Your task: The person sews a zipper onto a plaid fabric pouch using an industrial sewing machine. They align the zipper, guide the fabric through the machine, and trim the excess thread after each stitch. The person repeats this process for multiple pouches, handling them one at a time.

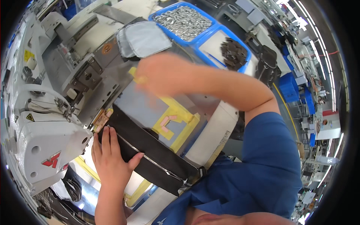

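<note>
A black fabric piece with a silver metal zipper lies slantwise beside the sewing machine head. My left hand rests flat on its far left end, fingers stretched out and thumb across the zipper line. The fingertips are close to the machine's needle area. My right hand is in the air over the grey work plate, smeared by motion, so its fingers cannot be made out. Just beyond it lies a stack of grey fabric pieces.
Yellow tape marks the work plate. Behind my right forearm stand a blue tray of small silver metal parts and another blue tray with dark brown pieces. A black bag sits at the right. Metal machine guides rise at the left.
</note>
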A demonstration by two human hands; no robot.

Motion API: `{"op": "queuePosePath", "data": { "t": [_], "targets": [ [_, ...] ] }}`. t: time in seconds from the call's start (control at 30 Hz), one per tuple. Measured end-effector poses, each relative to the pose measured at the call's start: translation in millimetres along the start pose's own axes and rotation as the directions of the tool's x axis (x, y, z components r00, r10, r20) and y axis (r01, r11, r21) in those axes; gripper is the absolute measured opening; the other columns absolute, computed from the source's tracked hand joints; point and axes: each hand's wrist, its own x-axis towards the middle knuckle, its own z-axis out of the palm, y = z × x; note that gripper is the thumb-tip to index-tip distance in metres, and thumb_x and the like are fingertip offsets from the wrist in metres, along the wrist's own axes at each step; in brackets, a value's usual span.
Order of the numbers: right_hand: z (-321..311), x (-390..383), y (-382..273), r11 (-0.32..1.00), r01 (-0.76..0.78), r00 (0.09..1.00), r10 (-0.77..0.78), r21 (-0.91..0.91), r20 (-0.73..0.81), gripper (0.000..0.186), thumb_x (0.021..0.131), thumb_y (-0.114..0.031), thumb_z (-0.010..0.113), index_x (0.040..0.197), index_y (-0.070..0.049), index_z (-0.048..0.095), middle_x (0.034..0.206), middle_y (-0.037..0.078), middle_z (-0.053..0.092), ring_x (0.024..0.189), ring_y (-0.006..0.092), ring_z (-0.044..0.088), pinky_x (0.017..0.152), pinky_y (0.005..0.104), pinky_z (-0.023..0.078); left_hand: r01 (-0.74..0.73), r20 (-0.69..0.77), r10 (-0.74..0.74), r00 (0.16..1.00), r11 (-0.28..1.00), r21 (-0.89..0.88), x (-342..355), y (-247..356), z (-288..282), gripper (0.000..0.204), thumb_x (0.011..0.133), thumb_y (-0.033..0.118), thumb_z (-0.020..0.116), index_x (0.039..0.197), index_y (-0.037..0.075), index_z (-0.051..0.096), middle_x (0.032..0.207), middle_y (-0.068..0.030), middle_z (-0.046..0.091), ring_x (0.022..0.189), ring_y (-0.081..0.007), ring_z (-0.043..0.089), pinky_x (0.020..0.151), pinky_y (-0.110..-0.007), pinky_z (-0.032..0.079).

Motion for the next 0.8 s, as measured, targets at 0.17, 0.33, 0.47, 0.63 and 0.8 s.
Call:
{"op": "queuePosePath", "data": {
  "t": [0.17,0.33,0.47,0.63,0.8],
  "targets": [
    [-59,-43,150,0.817,-0.460,0.887,0.438,-0.347,-0.144,0.035,0.093,-0.037,0.070,0.099,-0.003,0.077,0.096,0.019,0.076,0.094,0.0370,0.072,0.085,0.0469,0.056,-0.005,-0.017,0.005,1.000,1.000,0.018,-3,-2,4,0.107,0.076,0.071,0.077,0.151,-0.002,0.053,0.154,-0.0186,0.053,0.145,-0.0520,0.043,0.118,-0.058,0.036],
    [-70,-123,237,0.616,-0.696,0.687,0.721,-0.370,-0.092,0.048,0.075,-0.041,0.088,0.101,-0.001,0.079,0.098,0.022,0.077,0.097,0.0371,0.075,0.087,0.0454,0.057,-0.008,-0.025,0.008,1.000,1.000,0.003,-5,-3,5,0.107,0.076,0.070,0.077,0.151,-0.001,0.052,0.155,-0.0189,0.052,0.146,-0.0523,0.042,0.118,-0.058,0.035],
    [-50,-138,240,0.632,-0.721,0.688,0.702,-0.282,-0.186,0.044,0.071,-0.036,0.091,0.096,-0.002,0.080,0.094,0.020,0.078,0.093,0.0351,0.076,0.085,0.0431,0.058,0.011,0.003,-0.011,1.000,1.000,-0.013,-4,-2,2,0.108,0.075,0.069,0.079,0.152,-0.001,0.051,0.156,-0.0192,0.051,0.146,-0.0526,0.041,0.118,-0.058,0.035],
    [-50,-135,246,0.676,-0.697,0.717,0.664,-0.240,-0.212,0.034,0.071,-0.030,0.086,0.091,-0.004,0.080,0.087,0.019,0.077,0.085,0.0348,0.076,0.081,0.0434,0.059,0.041,0.033,-0.039,0.999,0.997,-0.063,-7,-4,-1,0.107,0.072,0.049,0.089,0.156,0.000,0.046,0.160,-0.0186,0.047,0.150,-0.0496,0.037,0.121,-0.055,0.032],
    [-59,-124,246,0.618,-0.703,0.701,0.686,-0.352,-0.195,0.030,0.079,-0.029,0.077,0.091,-0.002,0.081,0.097,0.025,0.076,0.099,0.0387,0.075,0.090,0.0466,0.059,0.007,-0.006,-0.008,1.000,0.998,-0.067,-4,-6,0,0.107,0.074,0.060,0.085,0.155,0.000,0.048,0.158,-0.0180,0.050,0.147,-0.0492,0.040,0.118,-0.056,0.036]
  ]
}}
